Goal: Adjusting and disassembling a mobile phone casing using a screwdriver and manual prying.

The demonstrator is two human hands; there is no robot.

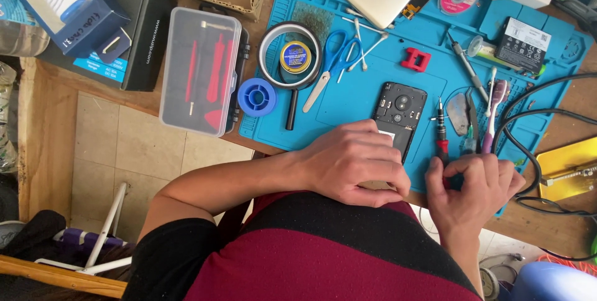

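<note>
A black phone point(399, 112) lies face down with its back cover off on a blue work mat point(348, 99). My left hand point(354, 163) rests over the phone's lower end, fingers curled down on it. My right hand point(474, 188) sits at the mat's near edge, fingers closed around the lower end of a small screwdriver point(441, 132) with a red and black handle that points away from me. What lies under my left palm is hidden.
On the mat lie blue scissors point(333, 58), a magnifier point(290, 58), a red block point(415, 60), tweezers, a toothbrush point(492, 114) and a battery point(526, 42). A clear tool case point(200, 71) and blue spool point(256, 97) sit left; black cables point(528, 127) run right.
</note>
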